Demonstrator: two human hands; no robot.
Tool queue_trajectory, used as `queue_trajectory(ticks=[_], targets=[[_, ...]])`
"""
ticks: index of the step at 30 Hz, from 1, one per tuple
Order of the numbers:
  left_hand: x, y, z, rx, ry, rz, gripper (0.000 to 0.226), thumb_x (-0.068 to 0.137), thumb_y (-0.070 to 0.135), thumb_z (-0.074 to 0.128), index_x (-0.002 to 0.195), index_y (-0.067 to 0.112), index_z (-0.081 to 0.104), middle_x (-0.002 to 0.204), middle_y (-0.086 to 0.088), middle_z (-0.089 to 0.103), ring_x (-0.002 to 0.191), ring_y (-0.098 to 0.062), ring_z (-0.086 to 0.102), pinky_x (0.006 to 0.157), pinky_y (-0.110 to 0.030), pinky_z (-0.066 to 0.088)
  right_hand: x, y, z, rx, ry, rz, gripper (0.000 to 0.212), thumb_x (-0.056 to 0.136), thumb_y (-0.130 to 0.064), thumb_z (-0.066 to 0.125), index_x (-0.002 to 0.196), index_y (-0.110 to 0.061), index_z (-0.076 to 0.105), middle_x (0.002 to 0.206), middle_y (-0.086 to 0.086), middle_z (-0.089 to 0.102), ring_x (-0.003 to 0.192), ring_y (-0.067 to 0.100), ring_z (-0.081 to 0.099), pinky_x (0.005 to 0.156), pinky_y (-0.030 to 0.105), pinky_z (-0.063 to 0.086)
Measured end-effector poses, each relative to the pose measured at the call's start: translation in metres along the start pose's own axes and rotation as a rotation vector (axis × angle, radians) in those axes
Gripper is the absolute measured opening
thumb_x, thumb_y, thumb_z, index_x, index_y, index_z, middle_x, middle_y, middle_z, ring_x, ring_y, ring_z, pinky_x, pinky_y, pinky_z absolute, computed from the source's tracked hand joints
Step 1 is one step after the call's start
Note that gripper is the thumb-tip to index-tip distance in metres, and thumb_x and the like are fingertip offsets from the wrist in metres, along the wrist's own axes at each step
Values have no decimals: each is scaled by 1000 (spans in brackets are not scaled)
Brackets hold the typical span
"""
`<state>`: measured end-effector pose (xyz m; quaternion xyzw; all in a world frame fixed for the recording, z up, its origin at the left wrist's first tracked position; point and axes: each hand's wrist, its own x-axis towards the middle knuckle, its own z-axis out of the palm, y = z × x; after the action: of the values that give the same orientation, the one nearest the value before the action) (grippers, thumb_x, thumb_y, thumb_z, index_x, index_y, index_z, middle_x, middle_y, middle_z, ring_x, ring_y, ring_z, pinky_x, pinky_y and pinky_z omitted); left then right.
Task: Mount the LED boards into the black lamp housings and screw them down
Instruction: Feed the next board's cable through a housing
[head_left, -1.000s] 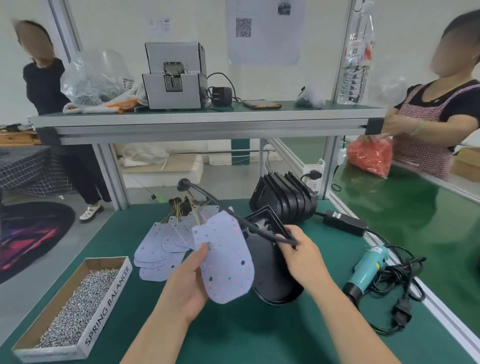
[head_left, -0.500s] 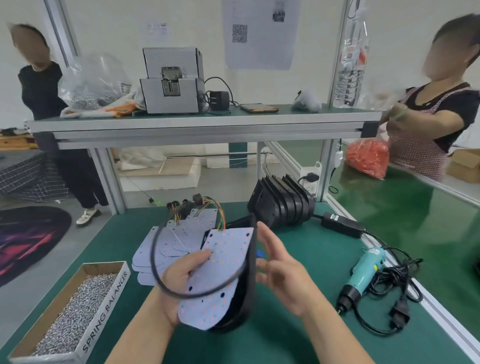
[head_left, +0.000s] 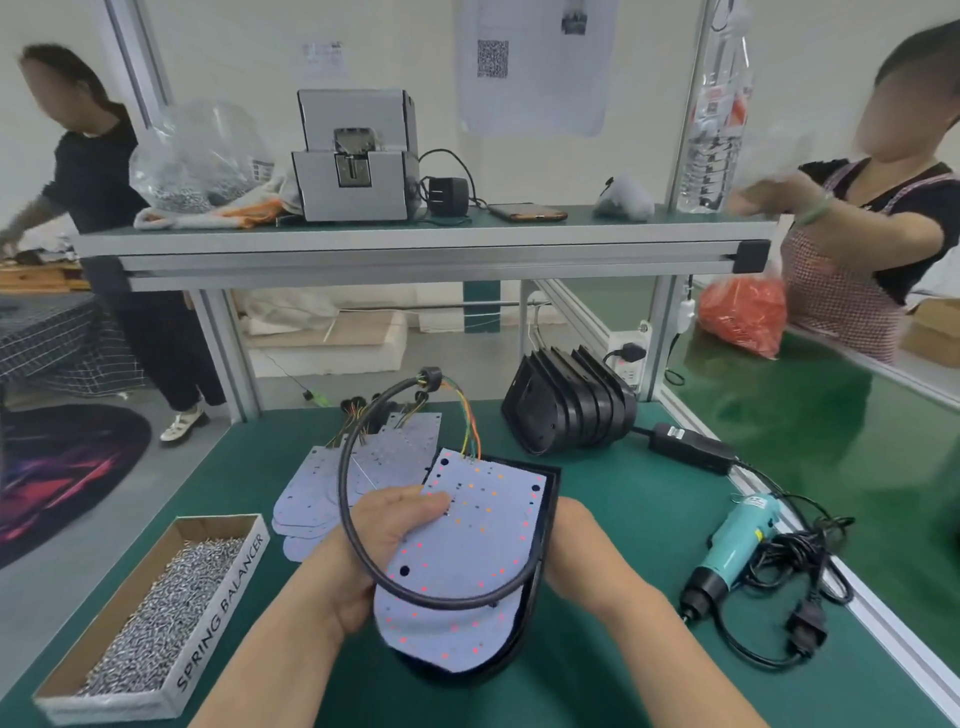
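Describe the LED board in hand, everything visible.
The LED board is a thin, flat, pale lavender sheet, straight at the top and rounded at the bottom, dotted with small red and orange LEDs and a few dark holes. Green, orange and yellow wires leave its top edge into a black cable that loops across its lower face. It sits tilted against the black housing. The left hand grips its left edge, thumb on the face.
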<state>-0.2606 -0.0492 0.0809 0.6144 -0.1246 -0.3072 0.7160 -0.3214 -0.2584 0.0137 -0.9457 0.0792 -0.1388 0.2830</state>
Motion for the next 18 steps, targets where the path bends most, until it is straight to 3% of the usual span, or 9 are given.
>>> queue_trajectory(ticks=[3, 6, 9, 11, 13, 15, 16, 18], targets=[[-3, -2, -1, -79, -4, -7, 32, 77, 17, 64, 95, -6, 76, 105, -28, 72, 85, -36, 74, 68, -38, 62, -2, -1, -8, -124, 50, -27, 20, 97, -24, 46, 113, -20, 59, 119, 1, 64, 102, 35, 62, 76, 38, 47], [-6, -5, -3, -155, 7, -11, 49, 71, 13, 69, 115, -8, 69, 116, -27, 69, 99, -41, 70, 87, -49, 58, 0, 2, -14, -323, 21, 46, 23, 103, -37, 42, 103, -18, 54, 104, 3, 57, 92, 35, 60, 68, 35, 37], [-5, 1, -5, -174, 78, 39, 54, 63, 17, 63, 113, -3, 69, 109, -24, 72, 87, -36, 72, 76, -45, 60, -2, 14, -13, -506, -81, 159, 27, 107, -35, 40, 105, -17, 60, 96, -1, 42, 97, 29, 62, 69, 33, 38], [-4, 10, -12, -215, 138, 90, 46, 61, 18, 61, 104, 4, 71, 103, -20, 74, 81, -34, 73, 74, -43, 59, -6, 24, -17, -637, -148, 271, 20, 104, -18, 45, 113, -15, 62, 106, 1, 46, 105, 26, 62, 73, 34, 42], [-3, 20, -21, -230, 165, 125, 36, 67, 15, 58, 98, 6, 73, 100, -19, 75, 78, -34, 73, 66, -42, 60, -13, 34, -22, -709, -218, 386, 28, 95, -3, 46, 116, -13, 62, 116, 4, 49, 112, 24, 57, 77, 35, 47], [-4, 27, -26, -183, 176, 136, 26, 74, 10, 54, 89, 7, 75, 95, -18, 75, 73, -32, 73, 57, -38, 59, -18, 36, -30, -684, -277, 444, 28, 92, 0, 42, 111, -14, 58, 120, 7, 46, 118, 26, 50, 89, 36, 50], [-4, 27, -27, -134, 183, 127, 25, 72, 11, 55, 87, 6, 74, 93, -17, 75, 72, -32, 71, 58, -37, 59, -18, 32, -36, -631, -260, 447, 25, 92, -1, 40, 107, -15, 55, 120, 8, 44, 119, 28, 47, 94, 37, 49], [-5, 25, -22, -17, 217, 87, 33, 59, 13, 59, 90, 5, 67, 87, -19, 68, 73, -32, 64, 69, -36, 53, -14, 18, -49, -393, -8, 336, 30, 93, -3, 44, 117, -15, 58, 127, 7, 47, 120, 26, 48, 97, 37, 46]])
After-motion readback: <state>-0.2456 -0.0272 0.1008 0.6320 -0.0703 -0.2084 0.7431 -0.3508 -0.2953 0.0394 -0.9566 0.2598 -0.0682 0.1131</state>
